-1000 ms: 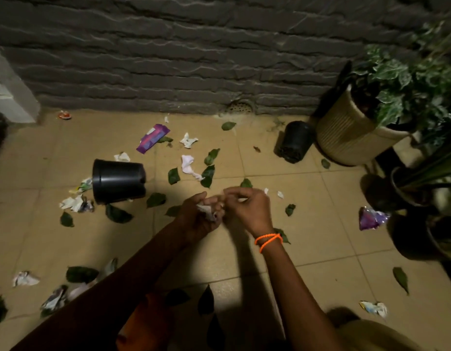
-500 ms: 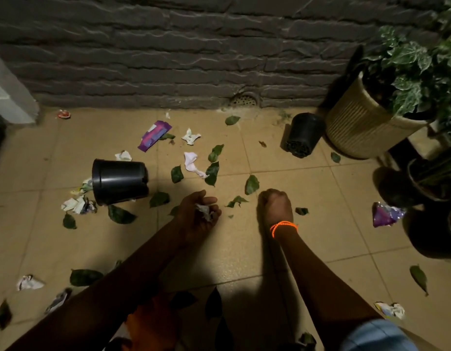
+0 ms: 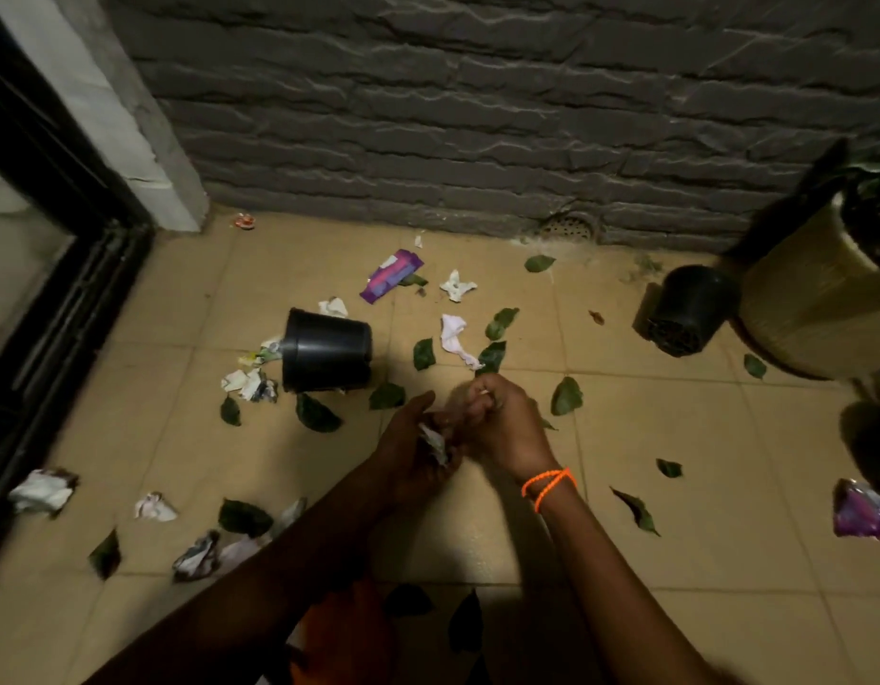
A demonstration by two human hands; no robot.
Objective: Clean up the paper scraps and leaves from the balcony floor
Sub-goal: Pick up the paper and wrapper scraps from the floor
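While the tipped black pot (image 3: 327, 356) lies on the tiled floor (image 3: 675, 487), the left hand (image 3: 418, 457), to the pot's near right, cups crumpled paper scraps (image 3: 435, 444). The right hand (image 3: 502, 422), touching it, pinches a small scrap in curled fingers. Leaves (image 3: 566, 395) and paper (image 3: 455, 338) lie scattered around the pot.

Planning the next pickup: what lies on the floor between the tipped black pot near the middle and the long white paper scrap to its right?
In the head view, one green leaf lies between the black pot and the white paper scrap; otherwise bare tile.
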